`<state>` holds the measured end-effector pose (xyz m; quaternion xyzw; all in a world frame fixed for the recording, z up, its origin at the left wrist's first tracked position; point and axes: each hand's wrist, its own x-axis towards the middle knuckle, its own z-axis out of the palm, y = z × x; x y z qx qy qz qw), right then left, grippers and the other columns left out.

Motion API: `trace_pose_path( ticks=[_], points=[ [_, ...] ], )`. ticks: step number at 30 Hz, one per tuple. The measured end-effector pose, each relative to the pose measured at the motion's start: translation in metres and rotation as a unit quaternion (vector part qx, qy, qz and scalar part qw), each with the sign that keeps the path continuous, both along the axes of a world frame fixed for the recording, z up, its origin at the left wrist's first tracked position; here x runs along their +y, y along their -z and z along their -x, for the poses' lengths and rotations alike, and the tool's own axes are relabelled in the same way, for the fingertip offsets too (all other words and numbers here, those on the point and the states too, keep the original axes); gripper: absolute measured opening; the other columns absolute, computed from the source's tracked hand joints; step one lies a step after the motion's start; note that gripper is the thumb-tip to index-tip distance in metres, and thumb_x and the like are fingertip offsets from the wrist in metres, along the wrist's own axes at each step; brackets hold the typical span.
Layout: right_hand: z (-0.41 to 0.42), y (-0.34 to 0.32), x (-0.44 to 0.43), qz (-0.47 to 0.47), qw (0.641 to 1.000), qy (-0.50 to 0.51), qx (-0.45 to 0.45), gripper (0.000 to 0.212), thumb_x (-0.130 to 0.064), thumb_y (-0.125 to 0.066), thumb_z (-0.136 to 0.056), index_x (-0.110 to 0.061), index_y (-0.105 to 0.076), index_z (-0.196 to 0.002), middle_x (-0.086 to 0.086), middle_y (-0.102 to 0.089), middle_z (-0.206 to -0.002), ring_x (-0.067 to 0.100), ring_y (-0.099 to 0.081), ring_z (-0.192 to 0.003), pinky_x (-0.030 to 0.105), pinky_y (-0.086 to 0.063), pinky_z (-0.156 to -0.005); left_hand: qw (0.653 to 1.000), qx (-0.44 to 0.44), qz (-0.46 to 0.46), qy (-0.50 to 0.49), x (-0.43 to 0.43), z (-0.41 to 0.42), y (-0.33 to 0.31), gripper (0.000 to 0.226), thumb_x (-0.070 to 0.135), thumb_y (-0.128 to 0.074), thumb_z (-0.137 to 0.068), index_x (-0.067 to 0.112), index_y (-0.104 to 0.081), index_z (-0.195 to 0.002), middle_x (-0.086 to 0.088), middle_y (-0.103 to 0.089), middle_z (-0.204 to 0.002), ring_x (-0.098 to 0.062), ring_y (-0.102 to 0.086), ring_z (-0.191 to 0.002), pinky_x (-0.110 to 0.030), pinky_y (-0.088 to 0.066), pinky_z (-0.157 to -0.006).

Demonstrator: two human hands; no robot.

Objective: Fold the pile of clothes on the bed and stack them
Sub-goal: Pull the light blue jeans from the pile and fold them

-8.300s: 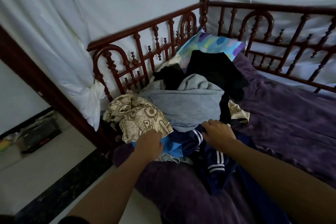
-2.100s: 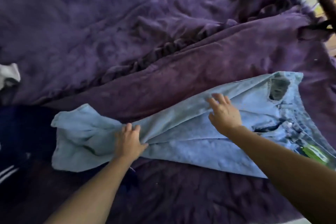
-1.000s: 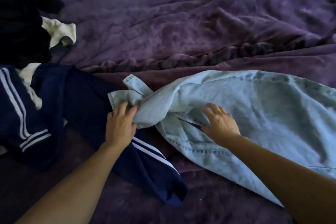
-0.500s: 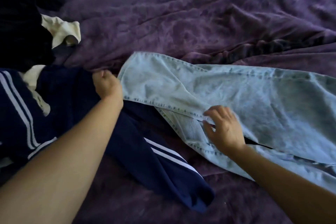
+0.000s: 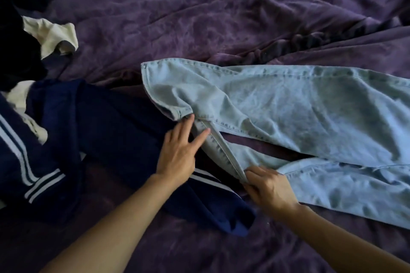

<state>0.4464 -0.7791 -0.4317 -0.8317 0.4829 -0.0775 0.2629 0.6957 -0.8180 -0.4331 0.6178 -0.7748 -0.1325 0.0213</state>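
A pair of light blue jeans (image 5: 306, 115) is laid out across the purple bed cover (image 5: 221, 17), stretched from the middle of the view to its right edge. Two legs are seen, parted in a narrow wedge through which the cover is shown. The upper leg is spread fairly flat and is ended by a stitched hem at its left, with one corner of that hem turned under. The lower leg is gathered into a narrow, seamed strip that runs slantwise between the two hands.

The left grip (image 5: 177, 150) is held slack and unclenched: its fingers are kept straight and laid flat, the fingertips (image 5: 205, 133) touching the upper end of the gathered strip, just below the turned hem corner. Nothing is clasped by it. Its palm is placed above a navy garment with white stripes (image 5: 99, 139).

The right grip (image 5: 268, 188) is closed upon the jeans: its fingers are curled round the lower end of the gathered strip, and the denim edge is pinched there. The wrist is placed over the near leg of the jeans.

The navy garment is spread to the left of the jeans and is partly covered by the hem of the upper leg. A cream cloth (image 5: 51, 33) is seen crumpled at the upper left, beside a heap of black clothing (image 5: 17, 51), which is cut by the left edge of the view. The bed cover is wrinkled throughout, with a ruffled seam running behind the jeans.
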Motion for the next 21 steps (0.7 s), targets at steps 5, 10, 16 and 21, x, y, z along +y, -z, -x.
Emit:
trace_pose_path(
  ticks=[5,10,16,21],
  points=[
    [0.015,-0.017,0.035,0.016,0.999,-0.031,0.031,0.032,-0.026,-0.08,-0.07,-0.019,-0.049,-0.066,-0.007,-0.052,-0.061,0.019,-0.052,-0.048,0.025,-0.039,-0.046,0.988,-0.095,-0.057,0.104,0.017,0.012,-0.006,0.028,0.018,-0.061,-0.083,0.02,-0.068,-0.11,-0.008,-0.023,-0.158,-0.032,-0.014,-0.146,-0.053,-0.017,-0.116],
    [0.031,-0.023,0.047,-0.143,0.979,-0.077,0.12,0.025,-0.045,-0.063,-0.079,-0.024,-0.054,-0.088,-0.003,-0.065,-0.088,0.026,-0.064,-0.079,0.029,-0.035,-0.059,0.973,-0.047,-0.155,0.164,0.038,0.017,-0.029,0.014,0.026,-0.047,-0.074,0.021,-0.06,-0.075,0.001,-0.068,-0.094,-0.02,-0.049,-0.124,-0.043,-0.018,-0.118],
    [0.063,-0.051,0.036,-0.205,0.943,-0.076,0.251,0.045,-0.066,-0.06,-0.076,-0.027,-0.064,-0.099,0.0,-0.066,-0.105,0.023,-0.061,-0.102,0.031,-0.044,-0.08,0.947,0.026,-0.316,-0.06,0.093,0.002,-0.067,0.026,0.027,-0.056,-0.073,0.019,-0.035,-0.06,0.006,-0.045,-0.061,-0.012,-0.041,-0.056,-0.03,-0.031,-0.052],
    [0.079,-0.097,0.004,-0.253,0.958,-0.036,0.133,0.034,-0.056,-0.076,-0.07,-0.036,-0.05,-0.061,-0.01,-0.053,-0.063,0.014,-0.055,-0.068,0.029,-0.04,-0.06,0.88,0.092,-0.444,-0.141,0.13,-0.004,-0.1,0.014,0.036,-0.062,-0.063,0.037,-0.058,-0.076,0.011,-0.062,-0.079,-0.006,-0.057,-0.069,-0.024,-0.043,-0.058]
  ],
)
